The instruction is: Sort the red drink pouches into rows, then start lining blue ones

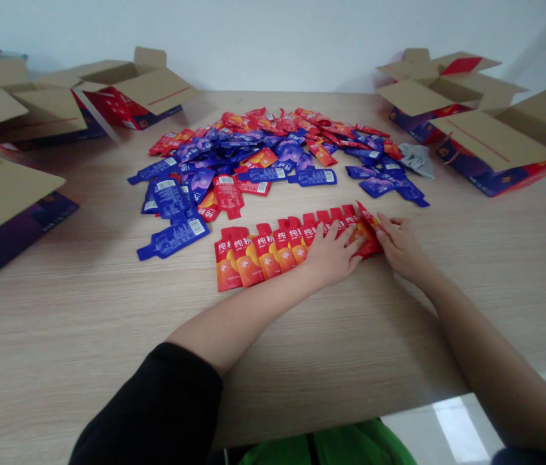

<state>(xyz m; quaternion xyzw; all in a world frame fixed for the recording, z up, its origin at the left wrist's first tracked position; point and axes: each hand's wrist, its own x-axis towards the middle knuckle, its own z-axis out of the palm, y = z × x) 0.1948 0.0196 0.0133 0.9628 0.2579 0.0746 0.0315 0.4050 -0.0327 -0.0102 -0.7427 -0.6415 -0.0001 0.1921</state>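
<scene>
Several red drink pouches [267, 253] with orange fruit prints overlap in a row across the table. My left hand [333, 255] lies flat on the row's right half, fingers spread, and covers part of several pouches. At the right end, my right hand [402, 248] pinches the edge of a red pouch [368, 227], which is slightly tilted up and partly hidden by the fingers. Beyond the row is a mixed heap of red and blue pouches [248, 145]. One blue pouch [173, 239] lies apart, left of the row.
Open cardboard boxes stand on both sides: a near-left box [6, 187], a back-left box [151, 93], a right box [505, 145] and a back-right box [415, 97]. A whitish bundle [417, 159] lies right of the heap. The table's front edge [331, 426] is close to me.
</scene>
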